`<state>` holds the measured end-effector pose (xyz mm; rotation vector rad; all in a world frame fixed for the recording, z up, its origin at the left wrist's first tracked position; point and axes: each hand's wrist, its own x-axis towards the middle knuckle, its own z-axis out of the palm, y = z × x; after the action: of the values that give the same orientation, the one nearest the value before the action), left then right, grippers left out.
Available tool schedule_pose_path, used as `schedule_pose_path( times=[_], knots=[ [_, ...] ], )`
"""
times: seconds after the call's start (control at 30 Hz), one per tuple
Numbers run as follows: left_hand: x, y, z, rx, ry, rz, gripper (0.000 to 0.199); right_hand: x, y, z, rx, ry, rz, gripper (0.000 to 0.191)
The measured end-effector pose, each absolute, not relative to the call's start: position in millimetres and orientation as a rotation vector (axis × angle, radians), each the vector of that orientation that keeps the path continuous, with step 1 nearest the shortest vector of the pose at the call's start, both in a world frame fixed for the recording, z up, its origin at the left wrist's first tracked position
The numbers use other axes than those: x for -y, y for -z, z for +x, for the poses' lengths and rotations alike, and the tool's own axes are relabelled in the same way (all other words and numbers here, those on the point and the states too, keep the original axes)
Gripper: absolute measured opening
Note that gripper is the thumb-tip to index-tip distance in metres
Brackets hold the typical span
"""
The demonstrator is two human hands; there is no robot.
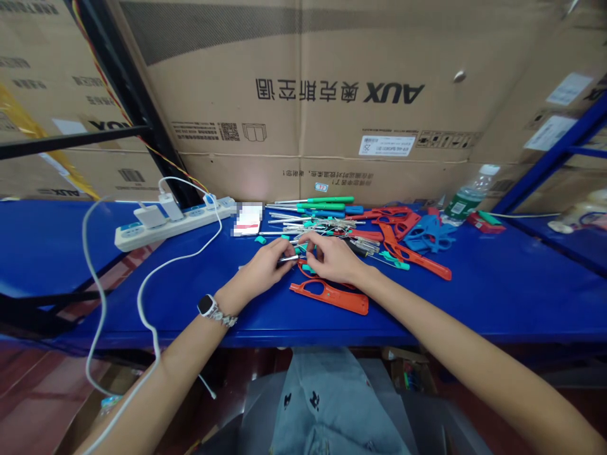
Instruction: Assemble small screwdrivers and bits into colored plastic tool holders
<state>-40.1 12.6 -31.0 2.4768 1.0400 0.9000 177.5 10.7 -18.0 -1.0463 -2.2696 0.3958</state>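
Observation:
Over the front middle of the blue table, my left hand (269,266) pinches a slim, shiny metal rod-like piece (288,258). Facing it, my right hand (334,259) has thumb and fingers curled together at the piece's other end; what lies inside them is hidden. Just in front of my hands lies an orange-red plastic handle part (348,300) with an oval hole. Behind them is a pile of thin metal rods (289,217), green-handled screwdrivers (329,200) and small green plastic bits. To the right sit more red handle parts (417,258) and blue plastic ones (427,237).
A white power strip (175,226) with plugged-in chargers stands at the left, its white cable (145,284) trailing over the table edge. A plastic bottle (469,196) stands back right. A big cardboard box (332,126) walls off the back; a blue rack post (550,151) rises at right.

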Motion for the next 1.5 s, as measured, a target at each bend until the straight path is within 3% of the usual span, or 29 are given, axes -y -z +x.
schedule_pose_path(
  times=[0.2, 0.6, 0.83, 1.5],
  knots=[
    [-10, 28, -41, -0.970, -0.841, 2.528, 0.020, -14, 18, 180, 2.268, -0.455, -0.967, 0.013],
    [-10, 31, -41, -1.066, -0.817, 2.536, 0.006, -8, 9, 177, 2.330, -0.273, -1.064, 0.007],
    [-11, 32, -38, -1.007, -0.859, 2.546, 0.011, -5, 9, 173, 2.482, -0.075, -1.151, 0.013],
    [-11, 34, -39, -1.031, -0.838, 2.521, 0.014, -11, 11, 183, 2.543, -0.070, -1.012, 0.022]
  ],
)
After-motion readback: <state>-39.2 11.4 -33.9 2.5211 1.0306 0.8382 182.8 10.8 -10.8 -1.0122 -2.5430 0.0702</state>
